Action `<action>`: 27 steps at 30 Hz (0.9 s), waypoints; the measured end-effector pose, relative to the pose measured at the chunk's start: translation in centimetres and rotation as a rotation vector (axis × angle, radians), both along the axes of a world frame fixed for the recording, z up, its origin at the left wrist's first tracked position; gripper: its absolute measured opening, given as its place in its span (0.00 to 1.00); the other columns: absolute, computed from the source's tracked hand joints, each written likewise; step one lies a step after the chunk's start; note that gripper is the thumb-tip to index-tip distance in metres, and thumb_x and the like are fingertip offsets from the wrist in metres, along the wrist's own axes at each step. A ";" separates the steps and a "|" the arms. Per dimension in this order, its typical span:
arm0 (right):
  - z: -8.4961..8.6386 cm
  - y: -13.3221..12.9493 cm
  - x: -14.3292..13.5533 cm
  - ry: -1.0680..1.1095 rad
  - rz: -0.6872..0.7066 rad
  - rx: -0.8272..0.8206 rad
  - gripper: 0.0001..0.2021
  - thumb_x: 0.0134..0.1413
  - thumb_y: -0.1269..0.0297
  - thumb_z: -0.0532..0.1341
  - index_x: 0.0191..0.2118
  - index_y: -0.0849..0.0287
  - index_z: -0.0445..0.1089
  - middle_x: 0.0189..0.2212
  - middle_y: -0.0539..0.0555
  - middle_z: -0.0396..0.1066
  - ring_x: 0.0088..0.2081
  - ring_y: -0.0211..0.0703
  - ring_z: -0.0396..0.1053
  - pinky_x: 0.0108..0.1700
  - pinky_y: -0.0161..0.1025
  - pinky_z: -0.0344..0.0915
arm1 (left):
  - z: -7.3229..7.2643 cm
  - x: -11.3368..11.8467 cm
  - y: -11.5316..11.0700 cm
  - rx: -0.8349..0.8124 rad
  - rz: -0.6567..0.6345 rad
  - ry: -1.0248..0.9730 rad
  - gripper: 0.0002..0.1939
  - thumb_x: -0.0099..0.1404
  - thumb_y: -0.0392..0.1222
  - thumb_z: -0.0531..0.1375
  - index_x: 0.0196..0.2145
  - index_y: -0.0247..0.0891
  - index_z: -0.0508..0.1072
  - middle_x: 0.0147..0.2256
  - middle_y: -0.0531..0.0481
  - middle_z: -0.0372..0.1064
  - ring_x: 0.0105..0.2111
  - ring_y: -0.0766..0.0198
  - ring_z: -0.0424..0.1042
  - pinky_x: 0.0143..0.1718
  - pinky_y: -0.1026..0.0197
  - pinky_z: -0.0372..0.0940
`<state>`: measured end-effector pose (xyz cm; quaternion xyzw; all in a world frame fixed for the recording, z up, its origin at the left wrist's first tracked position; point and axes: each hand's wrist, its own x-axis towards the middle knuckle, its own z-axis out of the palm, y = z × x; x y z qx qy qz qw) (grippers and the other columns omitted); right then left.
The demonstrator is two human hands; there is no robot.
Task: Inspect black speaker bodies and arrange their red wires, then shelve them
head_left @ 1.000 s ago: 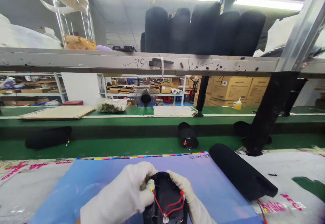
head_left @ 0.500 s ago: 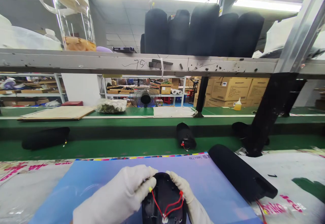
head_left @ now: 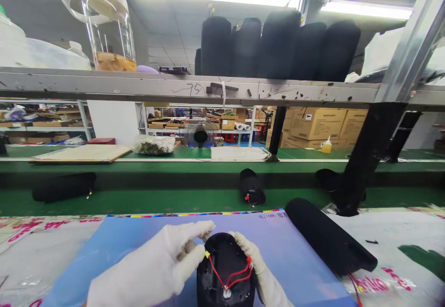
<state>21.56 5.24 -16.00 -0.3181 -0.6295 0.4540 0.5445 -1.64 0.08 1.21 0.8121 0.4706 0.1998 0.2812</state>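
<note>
A black oval plastic housing [head_left: 222,251] stands low in the middle of the head view, with red wires, a white plug and a yellow connector on the face turned to me. My right hand [head_left: 251,256], in a white glove, grips its right edge, fingers wrapped over the top right. On the other side is my left hand [head_left: 177,258], also gloved, its fingers spread apart. The left thumb tip is close to the yellow connector; whether it touches the housing I cannot tell. The housing's lower end is cut off by the frame.
A blue printed sheet [head_left: 146,233] covers the bench. To the right lies a black fabric-covered cylinder [head_left: 327,233] with red wires. More black cylindrical pieces [head_left: 252,186] rest on the green surface [head_left: 194,200]. Overhead, a metal shelf [head_left: 146,84] bears a clear jar [head_left: 113,38] and several black cylinders.
My left hand has loosened from the housing's upper left edge, moved slightly left and spread its fingers. My right hand keeps its hold. The view has shifted a little.
</note>
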 end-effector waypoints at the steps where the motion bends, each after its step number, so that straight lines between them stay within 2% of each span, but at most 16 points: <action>1: 0.1 0.0 -0.1 0.011 0.011 -0.040 0.30 0.54 0.33 0.54 0.49 0.52 0.73 0.44 0.57 0.77 0.49 0.55 0.75 0.54 0.52 0.69 | -0.1 0.0 0.0 -0.007 0.011 -0.008 0.23 0.67 0.49 0.55 0.58 0.50 0.68 0.49 0.52 0.76 0.43 0.58 0.75 0.49 0.59 0.69; 4: 0.8 0.1 -0.6 0.052 0.068 -0.171 0.34 0.49 0.30 0.56 0.49 0.52 0.73 0.44 0.57 0.77 0.52 0.57 0.73 0.56 0.53 0.67 | -1.1 0.8 0.3 -0.013 -0.017 -0.088 0.21 0.65 0.44 0.56 0.55 0.48 0.71 0.38 0.53 0.78 0.31 0.63 0.73 0.36 0.63 0.70; 6: 1.4 -0.2 -0.9 0.081 0.104 -0.246 0.36 0.47 0.29 0.57 0.52 0.51 0.71 0.45 0.56 0.77 0.55 0.57 0.71 0.59 0.55 0.64 | -2.0 1.9 0.5 -0.023 0.014 -0.156 0.18 0.64 0.39 0.55 0.51 0.47 0.72 0.32 0.56 0.76 0.25 0.66 0.70 0.29 0.66 0.67; 8: 2.3 -1.2 -0.9 0.102 0.118 -0.295 0.37 0.45 0.28 0.57 0.53 0.49 0.71 0.47 0.55 0.76 0.57 0.56 0.69 0.61 0.55 0.61 | -2.5 2.6 0.5 -0.024 0.084 -0.187 0.17 0.64 0.37 0.53 0.48 0.46 0.73 0.26 0.58 0.73 0.22 0.67 0.68 0.27 0.66 0.64; 10: 3.6 -2.7 -0.7 0.078 0.104 -0.294 0.37 0.43 0.29 0.59 0.54 0.48 0.70 0.50 0.55 0.75 0.58 0.56 0.67 0.62 0.55 0.58 | -2.3 2.6 0.6 -0.033 0.113 -0.173 0.15 0.64 0.39 0.53 0.47 0.45 0.73 0.22 0.58 0.69 0.22 0.66 0.66 0.27 0.65 0.63; 12: 5.3 -4.5 -0.5 0.031 0.083 -0.273 0.37 0.40 0.37 0.67 0.57 0.48 0.67 0.56 0.55 0.71 0.60 0.57 0.64 0.65 0.54 0.54 | -1.4 1.8 0.7 -0.084 0.098 -0.159 0.17 0.64 0.43 0.56 0.51 0.46 0.71 0.27 0.57 0.72 0.23 0.66 0.67 0.28 0.64 0.63; 13: 6.4 -5.2 -0.6 0.000 0.078 -0.273 0.41 0.37 0.46 0.72 0.60 0.48 0.63 0.58 0.56 0.69 0.61 0.57 0.63 0.65 0.53 0.54 | -0.7 1.2 0.7 -0.104 0.101 -0.164 0.21 0.64 0.46 0.58 0.54 0.46 0.69 0.31 0.55 0.74 0.24 0.66 0.67 0.29 0.63 0.64; 14: 7.5 -5.6 -0.9 -0.021 0.073 -0.279 0.47 0.34 0.56 0.76 0.63 0.47 0.58 0.58 0.56 0.68 0.61 0.57 0.63 0.64 0.53 0.55 | 0.0 0.5 0.7 -0.104 0.126 -0.191 0.25 0.63 0.49 0.59 0.57 0.48 0.66 0.37 0.54 0.74 0.26 0.65 0.68 0.30 0.63 0.65; 16: 9.6 -4.9 -2.2 -0.049 0.057 -0.303 0.55 0.33 0.70 0.75 0.67 0.47 0.47 0.54 0.55 0.72 0.56 0.55 0.68 0.58 0.51 0.64 | 1.5 -0.8 0.7 -0.013 0.243 -0.257 0.28 0.63 0.53 0.59 0.60 0.50 0.61 0.41 0.52 0.73 0.31 0.64 0.70 0.33 0.63 0.66; 17: 10.5 -3.7 -3.2 -0.038 0.018 -0.293 0.55 0.36 0.71 0.73 0.68 0.48 0.43 0.50 0.53 0.75 0.52 0.52 0.72 0.54 0.50 0.68 | 2.1 -1.3 0.6 0.032 0.287 -0.287 0.29 0.63 0.54 0.59 0.60 0.51 0.61 0.42 0.52 0.73 0.35 0.62 0.71 0.34 0.63 0.67; 18: 11.1 -1.9 -4.2 -0.037 -0.058 -0.209 0.53 0.39 0.71 0.72 0.68 0.51 0.43 0.51 0.53 0.74 0.51 0.49 0.72 0.54 0.46 0.69 | 2.6 -1.7 0.6 0.065 0.312 -0.315 0.28 0.63 0.54 0.59 0.60 0.52 0.61 0.43 0.52 0.73 0.38 0.61 0.71 0.36 0.63 0.67; 19: 11.4 0.3 -5.3 -0.069 -0.209 -0.119 0.51 0.38 0.68 0.72 0.67 0.53 0.46 0.52 0.54 0.73 0.52 0.48 0.72 0.55 0.44 0.68 | 2.9 -1.9 0.4 0.078 0.317 -0.341 0.28 0.63 0.54 0.59 0.59 0.52 0.61 0.43 0.52 0.73 0.42 0.60 0.72 0.39 0.63 0.68; 21: 11.3 5.4 -7.4 -0.092 -0.356 -0.068 0.52 0.39 0.64 0.73 0.68 0.55 0.43 0.57 0.56 0.68 0.57 0.48 0.67 0.60 0.44 0.63 | 3.3 -1.9 0.2 0.081 0.301 -0.399 0.27 0.62 0.53 0.60 0.59 0.52 0.63 0.47 0.53 0.73 0.46 0.60 0.71 0.44 0.63 0.67; 23: 10.5 10.5 -9.1 -0.131 -0.460 -0.043 0.54 0.39 0.63 0.74 0.68 0.58 0.42 0.59 0.61 0.65 0.59 0.52 0.64 0.62 0.49 0.60 | 3.5 -1.8 -0.1 0.101 0.282 -0.444 0.26 0.62 0.52 0.60 0.58 0.51 0.65 0.50 0.53 0.72 0.46 0.61 0.72 0.48 0.62 0.67; 24: 10.1 12.7 -9.8 -0.158 -0.505 -0.029 0.51 0.41 0.63 0.73 0.68 0.59 0.44 0.61 0.62 0.62 0.61 0.54 0.62 0.63 0.52 0.58 | 3.6 -1.8 -0.2 0.113 0.272 -0.456 0.26 0.62 0.52 0.60 0.58 0.50 0.65 0.50 0.52 0.72 0.44 0.61 0.73 0.47 0.62 0.67; 27: 8.9 16.8 -10.9 -0.256 -0.574 -0.008 0.31 0.56 0.62 0.66 0.63 0.57 0.56 0.62 0.61 0.59 0.61 0.58 0.60 0.60 0.60 0.58 | 3.7 -1.9 -0.4 0.111 0.255 -0.482 0.26 0.62 0.49 0.59 0.58 0.49 0.66 0.49 0.51 0.72 0.40 0.62 0.72 0.45 0.62 0.68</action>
